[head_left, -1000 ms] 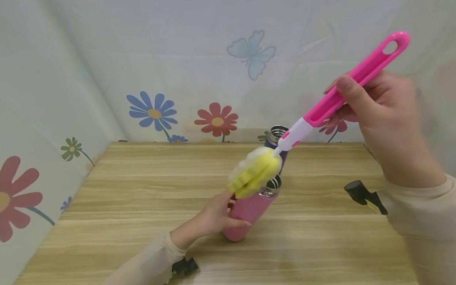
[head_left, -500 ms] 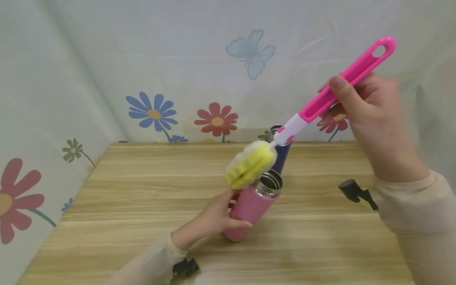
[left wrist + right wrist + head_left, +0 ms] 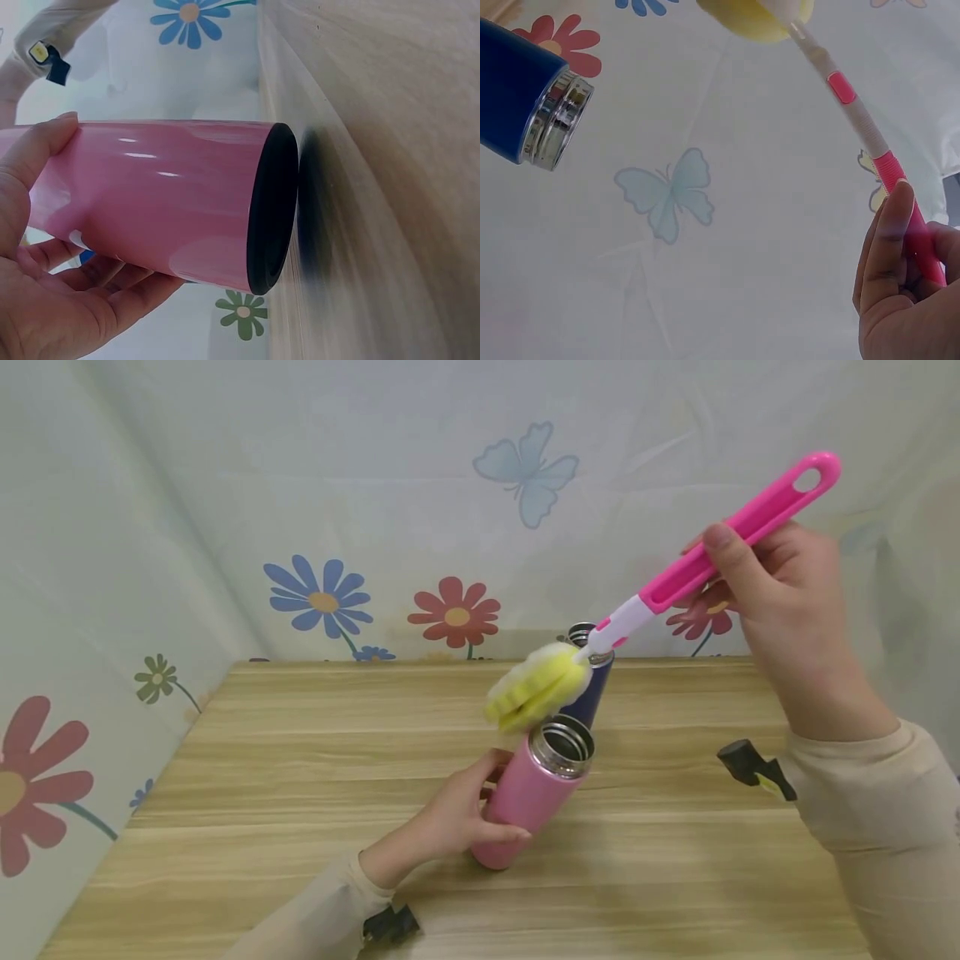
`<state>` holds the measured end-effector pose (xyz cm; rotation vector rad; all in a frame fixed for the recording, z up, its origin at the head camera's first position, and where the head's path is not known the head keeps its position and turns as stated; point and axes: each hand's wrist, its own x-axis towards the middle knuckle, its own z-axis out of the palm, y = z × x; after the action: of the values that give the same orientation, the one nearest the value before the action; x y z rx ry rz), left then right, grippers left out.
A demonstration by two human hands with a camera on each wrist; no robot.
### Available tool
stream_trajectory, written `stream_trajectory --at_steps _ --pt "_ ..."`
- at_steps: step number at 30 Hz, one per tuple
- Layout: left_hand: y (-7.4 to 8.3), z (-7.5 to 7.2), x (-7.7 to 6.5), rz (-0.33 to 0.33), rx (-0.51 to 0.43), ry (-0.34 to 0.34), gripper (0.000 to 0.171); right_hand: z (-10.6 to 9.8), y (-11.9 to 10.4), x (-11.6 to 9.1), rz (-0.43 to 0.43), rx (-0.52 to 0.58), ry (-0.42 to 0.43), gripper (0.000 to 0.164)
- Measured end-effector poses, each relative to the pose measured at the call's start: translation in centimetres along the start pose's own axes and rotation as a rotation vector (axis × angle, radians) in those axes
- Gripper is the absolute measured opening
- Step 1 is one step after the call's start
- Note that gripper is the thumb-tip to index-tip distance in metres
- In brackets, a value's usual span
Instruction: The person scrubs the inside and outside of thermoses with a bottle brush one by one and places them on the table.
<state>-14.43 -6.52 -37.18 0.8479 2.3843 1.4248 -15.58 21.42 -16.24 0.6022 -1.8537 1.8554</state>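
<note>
My left hand (image 3: pixel 450 810) grips a pink bottle (image 3: pixel 525 802) around its side, thumb in front. The bottle has no lid, and its shiny metal mouth points up. Its black base (image 3: pixel 273 210) is right at the tabletop in the left wrist view. My right hand (image 3: pixel 795 618) holds a bottle brush by its pink handle (image 3: pixel 765 510), thumb along the top. The brush's yellow and white sponge head (image 3: pixel 540 685) points down and left, just behind the pink bottle's mouth in the head view. Most of the left fingers are hidden behind the bottle.
Behind the pink bottle stands a navy bottle (image 3: pixel 592 689), lidless with a metal neck, partly hidden by the brush. Both stand on a wood-grain table (image 3: pixel 300 760). A pale curtain (image 3: pixel 375 468) with printed flowers and a butterfly hangs at the table's far edge.
The sponge head has shifted up and away in the head view, uncovering the pink bottle's mouth. The brush's handle end has dropped slightly. The bottle's mouth has tipped a little toward me.
</note>
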Motion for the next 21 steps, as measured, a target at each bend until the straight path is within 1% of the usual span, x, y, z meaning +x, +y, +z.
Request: stream_trajectory --at_steps 6,13,16,21 --pt "-0.2 0.0 0.0 0.012 0.011 0.005 0.076 -0.7 0.4 -0.2 -0.007 0.066 0.001 0.018" --pt "-0.3 0.0 -0.1 0.028 0.02 0.01 0.076 -1.4 0.4 -0.6 -0.01 0.024 0.038 0.022" --pt "-0.3 0.0 -0.1 0.026 0.014 0.009 0.076 -1.7 0.3 -0.8 -0.018 0.012 0.07 0.023" --pt "-0.4 0.0 -0.1 0.03 0.01 0.012 0.076 -2.2 0.2 -1.0 -0.032 0.035 0.121 0.022"
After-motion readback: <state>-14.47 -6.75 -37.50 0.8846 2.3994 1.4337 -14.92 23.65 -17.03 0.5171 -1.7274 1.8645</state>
